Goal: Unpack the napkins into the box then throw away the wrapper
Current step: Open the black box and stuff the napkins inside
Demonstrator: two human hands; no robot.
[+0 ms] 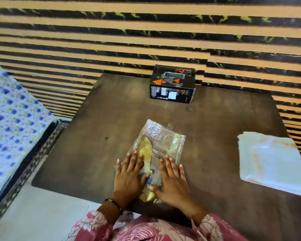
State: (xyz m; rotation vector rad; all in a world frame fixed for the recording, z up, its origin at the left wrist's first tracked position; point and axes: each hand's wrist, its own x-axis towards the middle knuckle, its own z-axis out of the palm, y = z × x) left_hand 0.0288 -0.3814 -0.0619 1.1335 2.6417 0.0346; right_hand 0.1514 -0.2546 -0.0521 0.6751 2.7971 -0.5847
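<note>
Centrally, the wrapper lay flat on the table, its near end under both hands. Left hand and right hand were spread open, palms down, gripping nothing. Napkins sat stacked right; the box stood beyond.

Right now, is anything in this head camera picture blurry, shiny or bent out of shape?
Head view: the striped wall breaks into jagged, smeared bands; the blue-flowered cloth at left is blurred; the clear plastic wrapper shows glare; the brown table edges splay from the wide lens.
</note>
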